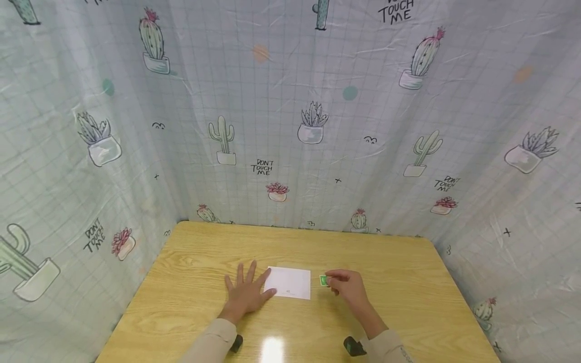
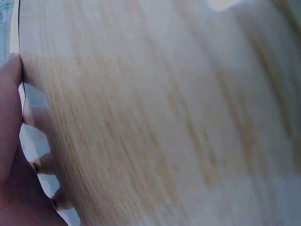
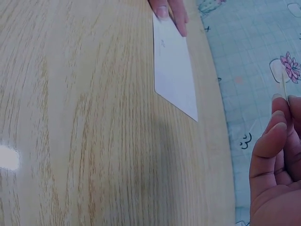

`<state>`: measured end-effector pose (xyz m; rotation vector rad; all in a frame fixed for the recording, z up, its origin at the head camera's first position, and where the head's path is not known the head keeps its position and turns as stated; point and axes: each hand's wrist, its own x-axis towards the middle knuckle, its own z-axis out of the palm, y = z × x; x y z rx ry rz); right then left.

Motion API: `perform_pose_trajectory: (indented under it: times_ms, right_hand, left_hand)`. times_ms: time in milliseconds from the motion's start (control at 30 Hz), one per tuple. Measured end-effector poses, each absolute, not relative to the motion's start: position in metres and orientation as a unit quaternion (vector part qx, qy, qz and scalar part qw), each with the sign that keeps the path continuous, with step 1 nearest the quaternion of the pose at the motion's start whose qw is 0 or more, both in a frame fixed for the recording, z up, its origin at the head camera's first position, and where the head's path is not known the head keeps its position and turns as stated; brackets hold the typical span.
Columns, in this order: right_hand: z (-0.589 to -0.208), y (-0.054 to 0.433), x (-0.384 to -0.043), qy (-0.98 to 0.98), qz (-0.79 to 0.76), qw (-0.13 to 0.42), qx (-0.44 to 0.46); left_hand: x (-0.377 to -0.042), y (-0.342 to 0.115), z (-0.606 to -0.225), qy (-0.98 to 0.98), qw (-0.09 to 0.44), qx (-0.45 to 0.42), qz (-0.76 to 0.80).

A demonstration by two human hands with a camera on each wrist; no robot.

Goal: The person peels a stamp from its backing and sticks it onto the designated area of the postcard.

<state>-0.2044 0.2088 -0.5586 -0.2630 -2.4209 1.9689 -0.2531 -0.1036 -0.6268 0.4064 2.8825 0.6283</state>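
A white envelope with small print near its front edge lies flat on the wooden table. My left hand is spread on the tabletop at the envelope's left side; its thumb and index fingertip rest on that edge. Just off the right end, my right hand pinches a small green stamp with a white border between thumb and fingers, held above the table. In the right wrist view the stamp shows nearly edge-on at the fingertips. The left wrist view catches only part of the left hand.
The light wooden table ends at a curtain printed with cacti, which surrounds it at the back and both sides. A bright reflection shines on the front of the tabletop. Dark devices sit at both wrists.
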Motion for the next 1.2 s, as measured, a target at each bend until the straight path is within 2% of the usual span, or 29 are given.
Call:
perform_pose_trajectory:
  times_ms: [100,433,1200]
  right_hand:
    - [-0.559,0.209,-0.204,-0.770,0.633,0.008,-0.081]
    - [-0.561,0.209,-0.205,-0.761,0.643,0.015,-0.080]
    - [-0.565,0.204,-0.202,-0.737,0.665,0.005,-0.117]
  left_hand:
    - [-0.253,-0.104,-0.626,0.964,0.069,0.142,0.212]
    - [-0.252,-0.103,-0.620,0.966,0.083,0.134,0.204]
    - [-0.249,-0.101,-0.616,0.970,0.076,0.134,0.188]
